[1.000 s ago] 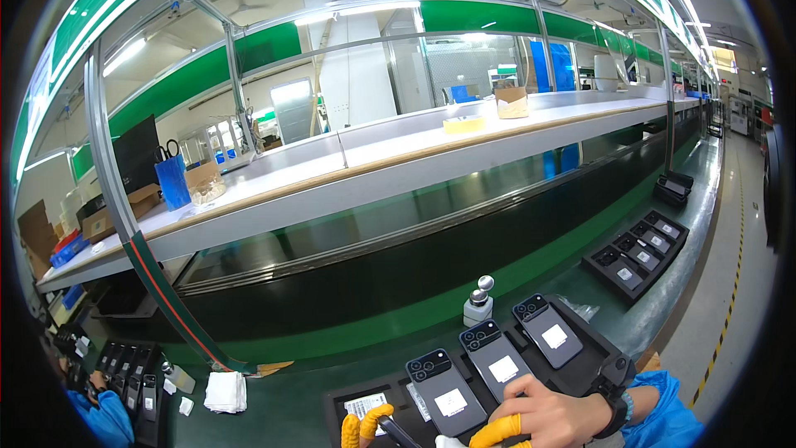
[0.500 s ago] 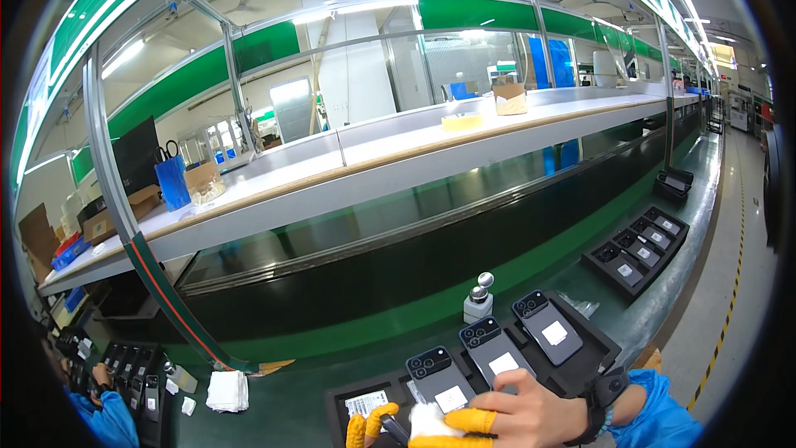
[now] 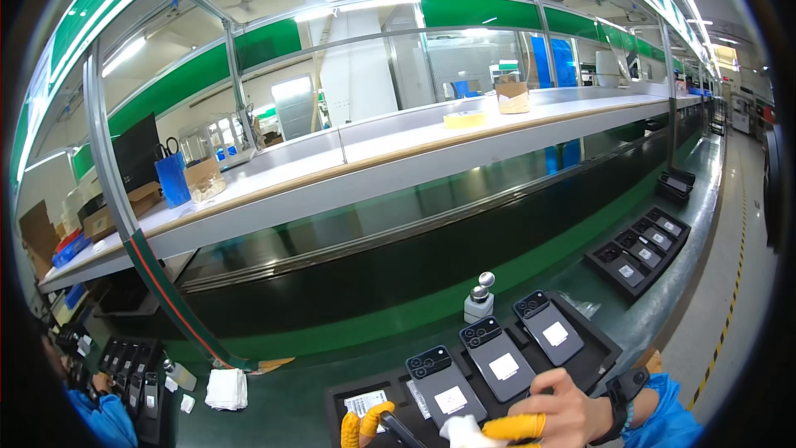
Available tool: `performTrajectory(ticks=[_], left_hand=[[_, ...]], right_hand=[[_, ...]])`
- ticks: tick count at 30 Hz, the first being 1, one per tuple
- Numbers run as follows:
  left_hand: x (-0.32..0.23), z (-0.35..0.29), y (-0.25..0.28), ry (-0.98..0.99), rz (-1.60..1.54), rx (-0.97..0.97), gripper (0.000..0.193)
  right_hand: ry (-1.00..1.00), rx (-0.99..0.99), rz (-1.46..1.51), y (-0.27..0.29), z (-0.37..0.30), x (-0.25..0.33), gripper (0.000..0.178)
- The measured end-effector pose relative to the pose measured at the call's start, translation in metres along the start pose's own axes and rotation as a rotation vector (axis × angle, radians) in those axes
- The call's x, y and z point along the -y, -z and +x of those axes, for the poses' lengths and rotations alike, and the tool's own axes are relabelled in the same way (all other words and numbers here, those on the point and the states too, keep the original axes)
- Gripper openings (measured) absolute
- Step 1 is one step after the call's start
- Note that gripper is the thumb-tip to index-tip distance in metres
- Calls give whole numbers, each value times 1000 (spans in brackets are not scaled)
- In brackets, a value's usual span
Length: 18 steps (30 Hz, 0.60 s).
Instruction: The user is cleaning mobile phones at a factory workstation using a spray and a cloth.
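At the lower edge, my left hand (image 3: 362,425) shows only yellow-covered fingertips, closed on the edge of a dark phone (image 3: 401,430) that is mostly cut off by the frame. My right hand (image 3: 557,411), with yellow finger cots and a dark wristwatch, pinches a wadded white cloth (image 3: 469,433) beside that phone. Just beyond my hands is a black tray (image 3: 338,408) with three dark phones lying camera side up: a left phone (image 3: 439,375), a middle phone (image 3: 491,347) and a right phone (image 3: 539,315). Each carries a white label.
Behind the tray stands a pump bottle (image 3: 478,303). Another black tray of phones (image 3: 637,253) lies farther right. A stack of white cloths (image 3: 227,388) sits to the left, near a co-worker's blue sleeve (image 3: 104,419) and phone tray. A raised white shelf (image 3: 373,143) runs across the back.
My right hand and the white cloth have shifted to the right, uncovering more of the left and middle phones in the tray. My left hand has barely moved.
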<state>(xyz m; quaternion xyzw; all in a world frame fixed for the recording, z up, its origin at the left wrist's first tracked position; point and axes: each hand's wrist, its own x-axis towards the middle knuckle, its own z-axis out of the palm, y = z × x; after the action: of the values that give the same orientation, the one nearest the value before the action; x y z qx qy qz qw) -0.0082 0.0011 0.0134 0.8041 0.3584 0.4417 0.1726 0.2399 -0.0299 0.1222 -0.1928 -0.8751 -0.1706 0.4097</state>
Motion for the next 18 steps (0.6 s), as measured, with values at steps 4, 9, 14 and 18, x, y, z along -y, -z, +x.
performTrajectory(ticks=[4,9,14,18], left_hand=[[1,-2,-10,75,-327,-62,118],[5,-4,-12,89,-379,-40,117],[4,-1,-13,127,-389,-35,119],[3,-1,-10,91,-347,-56,121]], right_hand=[[-82,-42,19,-5,4,1,40],[-40,19,-48,-20,6,4,40],[-97,-1,52,-34,14,-9,41],[-151,8,172,-34,5,0,40]])
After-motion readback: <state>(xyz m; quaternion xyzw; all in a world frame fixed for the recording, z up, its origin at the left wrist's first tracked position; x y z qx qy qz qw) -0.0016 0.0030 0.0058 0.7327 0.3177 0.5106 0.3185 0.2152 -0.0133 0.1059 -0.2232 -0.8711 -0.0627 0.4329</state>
